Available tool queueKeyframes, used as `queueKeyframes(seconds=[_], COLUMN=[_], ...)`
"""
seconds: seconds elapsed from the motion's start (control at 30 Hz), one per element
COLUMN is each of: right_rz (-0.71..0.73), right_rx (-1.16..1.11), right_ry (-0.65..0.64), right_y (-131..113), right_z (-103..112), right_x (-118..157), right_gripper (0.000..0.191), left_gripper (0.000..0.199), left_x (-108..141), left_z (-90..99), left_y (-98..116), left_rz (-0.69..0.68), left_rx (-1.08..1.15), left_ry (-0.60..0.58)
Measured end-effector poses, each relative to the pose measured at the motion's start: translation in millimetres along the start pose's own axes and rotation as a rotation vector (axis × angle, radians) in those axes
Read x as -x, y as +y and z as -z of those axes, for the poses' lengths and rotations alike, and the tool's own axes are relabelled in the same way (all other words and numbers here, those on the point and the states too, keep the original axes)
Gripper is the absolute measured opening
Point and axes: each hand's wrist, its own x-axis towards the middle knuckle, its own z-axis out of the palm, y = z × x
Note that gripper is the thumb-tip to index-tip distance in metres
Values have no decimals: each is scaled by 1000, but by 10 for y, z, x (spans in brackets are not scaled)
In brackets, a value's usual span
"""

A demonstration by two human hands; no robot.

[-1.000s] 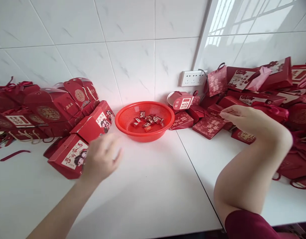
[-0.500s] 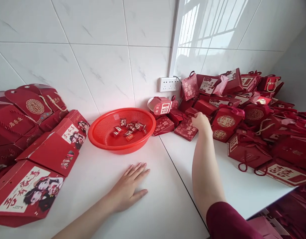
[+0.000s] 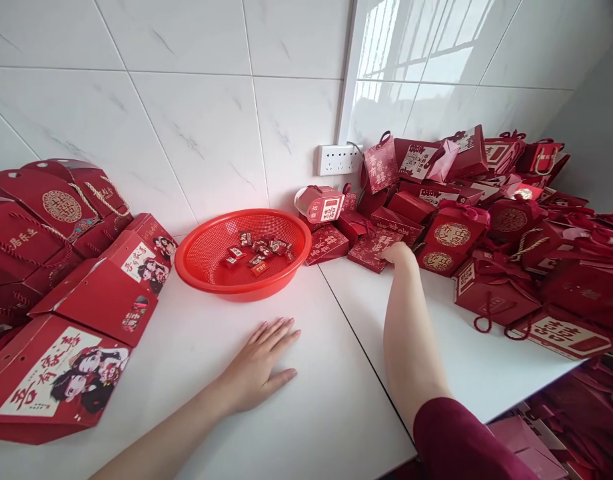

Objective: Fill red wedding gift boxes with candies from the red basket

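Note:
My left hand (image 3: pixel 261 367) lies flat on the white tabletop (image 3: pixel 306 413), fingers spread, with nothing in it. My right hand (image 3: pixel 396 253) reaches to a flat patterned red box (image 3: pixel 369 251) at the front of the right pile and touches its right edge; most of its fingers are hidden behind the hand. Above my left hand stands a red plastic basket (image 3: pixel 244 290) holding several small wrapped candies (image 3: pixel 260 252).
Large red gift boxes (image 3: pixel 106 293) fill the left side. On the right, many red boxes (image 3: pixel 451 237) are piled against the tiled wall, beneath a white socket strip (image 3: pixel 338 160). More boxes (image 3: pixel 581 413) lie below the table's right edge.
The view has tilted slightly down. My right hand has moved from the top of the flat box to its lower right edge. My left hand has stayed on the tabletop.

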Motion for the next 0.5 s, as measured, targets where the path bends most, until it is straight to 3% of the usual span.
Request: queueKeyframes(seconds=[0.1,0.23,0.3,0.4,0.5], right_rz=[38,168,253,530,915], right_rx=[-5,-23,-34,-76,-157], right_ry=[33,66,44,-67,-281], right_y=[-60,-70,-82,-161,-312], right_z=[185,658,862,994,941], right_x=[135,444,655,973,1232], right_gripper=[39,30,32,39,60], left_gripper=[64,63,61,42,24], left_x=[10,12,-9,-37,20], left_z=[-16,-22,74,450,1025], left_y=[9,14,38,143,318], left_rz=[1,22,47,82,149], left_rx=[8,32,67,162,170], left_ry=[-2,-12,-35,4,240])
